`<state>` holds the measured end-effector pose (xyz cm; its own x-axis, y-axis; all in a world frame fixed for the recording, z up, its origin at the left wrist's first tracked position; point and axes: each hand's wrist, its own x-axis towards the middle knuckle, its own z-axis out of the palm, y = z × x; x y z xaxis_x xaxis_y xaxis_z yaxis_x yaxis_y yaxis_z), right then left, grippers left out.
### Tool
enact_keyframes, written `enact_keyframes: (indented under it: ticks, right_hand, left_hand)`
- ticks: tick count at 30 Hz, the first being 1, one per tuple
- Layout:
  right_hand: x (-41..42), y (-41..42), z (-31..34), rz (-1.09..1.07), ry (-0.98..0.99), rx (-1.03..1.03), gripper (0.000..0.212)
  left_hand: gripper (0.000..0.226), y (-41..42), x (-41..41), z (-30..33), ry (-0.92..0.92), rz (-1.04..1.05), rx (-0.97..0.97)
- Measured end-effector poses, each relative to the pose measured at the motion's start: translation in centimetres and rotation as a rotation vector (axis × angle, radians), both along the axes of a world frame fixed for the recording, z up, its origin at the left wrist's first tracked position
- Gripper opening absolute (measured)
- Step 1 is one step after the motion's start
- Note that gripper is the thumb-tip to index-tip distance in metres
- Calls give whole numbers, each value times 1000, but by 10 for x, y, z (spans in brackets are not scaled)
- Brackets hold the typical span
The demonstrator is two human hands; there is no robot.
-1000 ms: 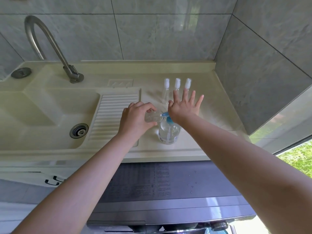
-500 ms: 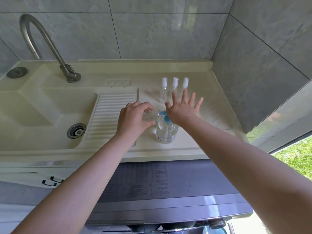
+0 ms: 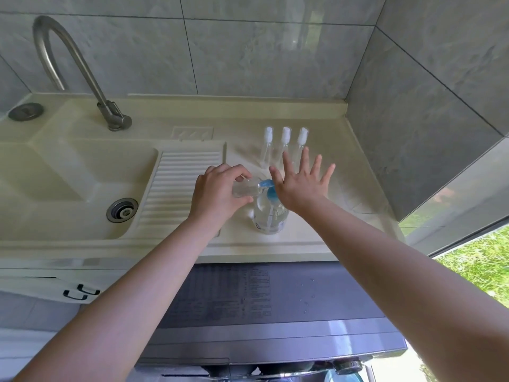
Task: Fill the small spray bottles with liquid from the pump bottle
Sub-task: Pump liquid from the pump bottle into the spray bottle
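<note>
Left hand (image 3: 217, 193) grips a tilted vial (image 3: 246, 187) at the pump (image 3: 271, 213) spout; right hand (image 3: 298, 188), fingers splayed, presses the head. Misalignment would likely spill liquid onto the counter (image 3: 303, 238).

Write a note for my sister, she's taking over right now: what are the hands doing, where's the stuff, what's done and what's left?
Left hand: grips one small open bottle, tipped sideways with its mouth at the blue pump spout.
Right hand: fingers spread flat, palm on the pump head of the pump bottle, which stands on the counter.
Three capped spray bottles stand upright in a row behind the hands; whether they hold liquid can't be told.
Done: bottle lined up with the spout.
Left: pump until full, cap it, check the other three.
</note>
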<state>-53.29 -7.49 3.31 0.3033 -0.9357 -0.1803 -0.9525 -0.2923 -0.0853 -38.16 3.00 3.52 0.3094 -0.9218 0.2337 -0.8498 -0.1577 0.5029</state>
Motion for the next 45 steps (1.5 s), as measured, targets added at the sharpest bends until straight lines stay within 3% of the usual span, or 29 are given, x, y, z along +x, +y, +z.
enact_keyframes:
  ticks: [5, 11, 16, 22, 28, 32, 38, 45]
  right_hand:
    - [0, 7, -10, -17, -18, 79, 63]
    - [-2, 1, -1, 0, 7, -15, 71]
    - [-2, 7, -8, 20, 19, 44, 65]
    - [-4, 1, -1, -1, 28, -30, 75]
    - [-3, 5, -8, -13, -15, 73, 66]
    - [-2, 2, -1, -23, -42, 27, 75]
    - [0, 6, -9, -9, -11, 51, 66]
    - [0, -2, -4, -5, -19, -9, 74]
  left_hand:
    - [43, 0, -1, -1, 4, -3, 13]
    - [43, 0, -1, 0, 20, 2, 15]
    - [43, -1, 0, 1, 14, -7, 26]
    - [43, 0, 0, 2, 20, -9, 27]
    - [44, -1, 1, 2, 19, -9, 30]
    - [43, -1, 2, 3, 11, -10, 33]
    - [43, 1, 2, 2, -1, -7, 24]
    - [43, 2, 2, 2, -2, -2, 28]
